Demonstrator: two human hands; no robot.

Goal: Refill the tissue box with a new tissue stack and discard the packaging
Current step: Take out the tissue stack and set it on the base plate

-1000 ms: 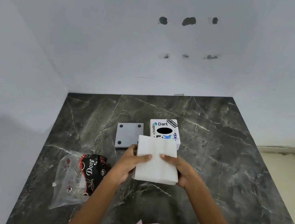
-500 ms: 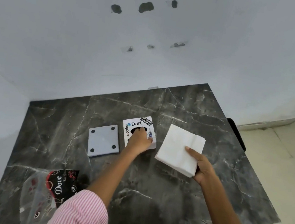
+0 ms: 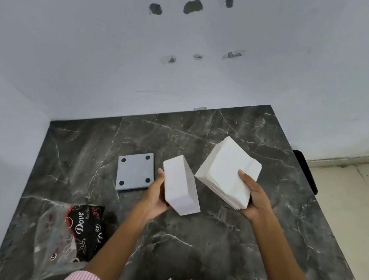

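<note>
My left hand [image 3: 155,195] grips the white tissue box [image 3: 180,185], lifted off the dark marble table [image 3: 212,238] and tilted so only plain white sides show; its sticker face is hidden. My right hand [image 3: 254,198] holds the white tissue stack [image 3: 227,172] from below at its near right corner, raised and slanted, just right of the box. The two do not touch. The grey square box base [image 3: 135,171] with four dark dots lies flat on the table left of my left hand. The empty clear and black Dove wrapper [image 3: 71,230] lies crumpled at the near left.
The table sits in a corner, with white walls [image 3: 119,59] behind and to the left. Its right edge drops to a beige tiled floor [image 3: 348,198]. A dark object [image 3: 304,171] pokes out beyond the right edge.
Both hands held the stack a second ago. My left hand then went to the box on the table and has now picked it up and tipped it, while my right hand raised the stack.
</note>
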